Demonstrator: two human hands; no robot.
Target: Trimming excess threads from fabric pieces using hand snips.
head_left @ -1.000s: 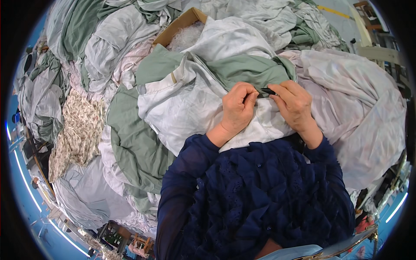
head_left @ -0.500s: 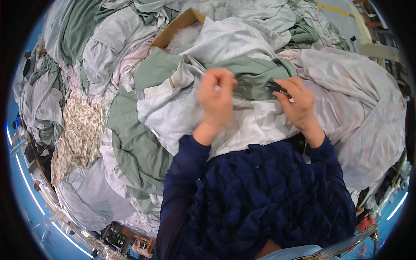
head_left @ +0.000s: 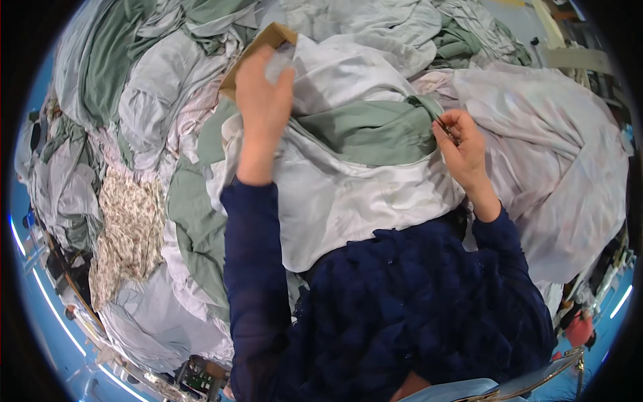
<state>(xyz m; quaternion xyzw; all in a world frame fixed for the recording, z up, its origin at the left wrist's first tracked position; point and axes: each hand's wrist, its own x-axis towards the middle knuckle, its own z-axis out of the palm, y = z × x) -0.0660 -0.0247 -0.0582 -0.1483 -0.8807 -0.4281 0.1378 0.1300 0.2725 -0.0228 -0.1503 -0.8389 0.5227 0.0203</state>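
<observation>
A heap of crumpled pale and green laundry fills the view. At eleven o'clock the left hand [head_left: 262, 100] lies spread on the white sheet [head_left: 348, 194]; at two o'clock the right hand [head_left: 461, 142] pinches the sage-green fabric's [head_left: 375, 130] edge.

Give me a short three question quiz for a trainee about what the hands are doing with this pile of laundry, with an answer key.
1. True or false: the left hand is stretched out over the brown cardboard box.
2. Which fabric does the right hand pinch at its edge?
A. the sage green sheet
B. the floral cloth
C. the navy knitted sweater
3. Fill in: across the person's lap lies a pale ____ sheet.

Key: 1 true; 2 A; 3 grey.
</observation>
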